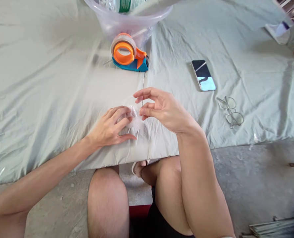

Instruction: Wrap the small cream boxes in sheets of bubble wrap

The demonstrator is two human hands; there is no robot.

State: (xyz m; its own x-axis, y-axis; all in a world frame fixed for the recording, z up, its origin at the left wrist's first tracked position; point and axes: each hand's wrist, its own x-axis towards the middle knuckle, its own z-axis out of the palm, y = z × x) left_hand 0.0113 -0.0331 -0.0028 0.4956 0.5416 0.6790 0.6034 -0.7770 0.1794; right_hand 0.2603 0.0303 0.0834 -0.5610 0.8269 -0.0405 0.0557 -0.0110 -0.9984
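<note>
My left hand rests on the cloth-covered table near its front edge, fingers curled around a small clear plastic wrapped piece. My right hand hovers just right of it, thumb and a finger pinched at the plastic's edge, the other fingers spread above. A thin strand of tape or thread runs from the hands up toward an orange and blue tape dispenser at the back.
A clear plastic tub stands behind the dispenser. A phone and a pair of glasses lie to the right. My bare knees are below the table edge, over a concrete floor.
</note>
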